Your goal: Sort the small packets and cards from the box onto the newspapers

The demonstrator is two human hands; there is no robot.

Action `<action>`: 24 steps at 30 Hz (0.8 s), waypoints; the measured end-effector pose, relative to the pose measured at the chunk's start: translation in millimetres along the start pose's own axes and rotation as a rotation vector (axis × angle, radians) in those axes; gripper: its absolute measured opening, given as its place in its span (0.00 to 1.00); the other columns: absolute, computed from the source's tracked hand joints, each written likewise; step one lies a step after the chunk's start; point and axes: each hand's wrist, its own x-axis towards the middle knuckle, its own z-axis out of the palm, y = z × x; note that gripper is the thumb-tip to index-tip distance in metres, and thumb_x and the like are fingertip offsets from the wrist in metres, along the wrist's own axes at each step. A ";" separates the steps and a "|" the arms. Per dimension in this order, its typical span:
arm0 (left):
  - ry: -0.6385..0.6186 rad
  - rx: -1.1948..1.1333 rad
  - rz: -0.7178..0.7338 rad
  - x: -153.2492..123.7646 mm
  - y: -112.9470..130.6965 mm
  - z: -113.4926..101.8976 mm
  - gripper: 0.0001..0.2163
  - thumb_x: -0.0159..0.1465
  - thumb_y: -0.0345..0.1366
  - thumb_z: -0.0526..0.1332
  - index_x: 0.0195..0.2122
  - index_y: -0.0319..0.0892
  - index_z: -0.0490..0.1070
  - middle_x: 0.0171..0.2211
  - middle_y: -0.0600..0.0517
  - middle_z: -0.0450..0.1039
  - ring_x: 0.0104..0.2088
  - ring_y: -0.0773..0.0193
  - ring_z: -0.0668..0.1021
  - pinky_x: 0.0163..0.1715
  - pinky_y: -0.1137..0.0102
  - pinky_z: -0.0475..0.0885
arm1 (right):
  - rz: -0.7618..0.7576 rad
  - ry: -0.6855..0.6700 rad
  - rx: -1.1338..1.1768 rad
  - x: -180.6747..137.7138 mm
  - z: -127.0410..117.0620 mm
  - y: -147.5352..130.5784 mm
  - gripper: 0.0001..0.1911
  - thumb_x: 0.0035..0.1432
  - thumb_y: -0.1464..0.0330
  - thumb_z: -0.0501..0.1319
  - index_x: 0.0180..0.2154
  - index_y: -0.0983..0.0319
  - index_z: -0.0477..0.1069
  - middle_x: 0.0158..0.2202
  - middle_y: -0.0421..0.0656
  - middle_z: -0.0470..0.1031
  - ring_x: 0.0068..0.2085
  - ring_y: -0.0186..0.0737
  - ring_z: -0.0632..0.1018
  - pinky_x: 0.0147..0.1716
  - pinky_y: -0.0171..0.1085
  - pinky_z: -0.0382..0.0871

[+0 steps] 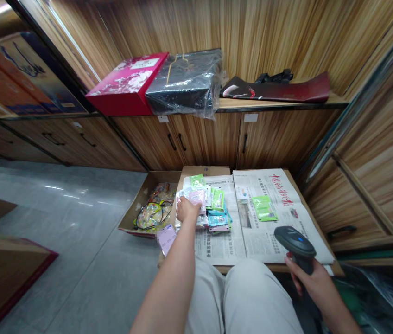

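Head view: a person sits with knees in pale trousers [252,297] against the near edge of a low cardboard board covered with newspaper [273,241].

The left hand [186,208] reaches out to the left half of the board and rests on a pile of small packets [213,206], green, blue, pink and white. Its knuckles face the camera and its fingers are bent down onto a pink packet [197,197] at the pile's far left. Whether they grip it or only press on it I cannot tell.

The right hand [313,278] is at the near right corner, wrapped firmly around the handle of a dark barcode scanner [295,243]. The scanner's head hangs over the near right part of the newspaper.

A single green packet [264,207] lies alone on the right-hand sheet, well apart from the pile. A purple packet [166,237] sticks out past the near left edge.

Just beside the board's left edge stands an open cardboard box [148,185] holding bright wrapped sweets and a black cord.

Beyond the far edge are wooden cabinet doors. Above them a shelf [280,105] carries a red box [127,83], a black bag in clear plastic [186,83] touching it, and a flat dark red case [280,90] further right.
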 end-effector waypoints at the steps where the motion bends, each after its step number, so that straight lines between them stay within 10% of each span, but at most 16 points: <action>1: 0.000 0.006 0.005 0.4 0.5 0.5 0.28 0.52 0.44 0.69 0.51 0.41 0.63 0.54 0.36 0.70 0.54 0.45 0.74 0.46 0.59 0.70 | -0.001 0.014 0.002 0.6 2.4 -1.9 0.24 0.41 0.51 0.70 0.33 0.61 0.70 0.12 0.31 0.66 0.11 0.32 0.64 0.09 0.31 0.58; 15: -0.059 -0.353 0.403 -12.2 22.6 -6.3 0.05 0.51 0.35 0.65 0.27 0.40 0.73 0.29 0.51 0.76 0.34 0.58 0.78 0.34 0.69 0.70 | -0.074 -0.007 -0.092 29.0 14.3 2.7 0.16 0.48 0.57 0.65 0.33 0.60 0.66 0.11 0.29 0.64 0.10 0.32 0.65 0.08 0.30 0.56; 20: -0.661 -0.821 0.215 -61.1 53.5 24.3 0.09 0.46 0.33 0.67 0.29 0.39 0.70 0.25 0.55 0.72 0.25 0.68 0.74 0.27 0.72 0.71 | -0.067 -0.009 -0.074 24.9 11.2 3.9 0.16 0.49 0.57 0.65 0.33 0.58 0.63 0.11 0.28 0.64 0.10 0.32 0.65 0.09 0.30 0.58; 24: -0.817 -0.821 0.067 -74.9 61.5 50.3 0.09 0.45 0.26 0.68 0.25 0.38 0.68 0.19 0.56 0.68 0.20 0.71 0.70 0.22 0.75 0.68 | -0.048 -0.036 -0.039 17.8 8.5 1.7 0.17 0.48 0.57 0.65 0.33 0.58 0.63 0.12 0.29 0.65 0.10 0.31 0.65 0.09 0.30 0.57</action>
